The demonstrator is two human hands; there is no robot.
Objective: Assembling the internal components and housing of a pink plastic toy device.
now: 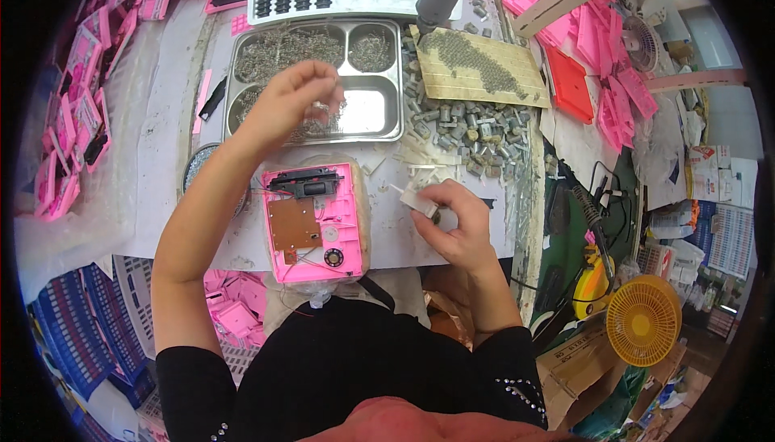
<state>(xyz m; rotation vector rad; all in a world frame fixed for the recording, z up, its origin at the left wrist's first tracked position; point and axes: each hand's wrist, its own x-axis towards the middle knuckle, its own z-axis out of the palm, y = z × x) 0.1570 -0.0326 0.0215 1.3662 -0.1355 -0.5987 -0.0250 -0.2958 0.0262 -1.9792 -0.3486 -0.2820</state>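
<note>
White plastic part (pixel 410 199) in right grip (pixel 458 224), left end free

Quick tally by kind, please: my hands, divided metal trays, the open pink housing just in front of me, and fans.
Hands: 2 (left hand, right hand)
Divided metal tray: 1
Open pink housing: 1
Fans: 2 (yellow fan, white fan)
Total: 6

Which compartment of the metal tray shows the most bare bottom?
The near-right compartment, right of the left hand: its shiny bottom shows; small metal pieces cover the two far ones.
</note>
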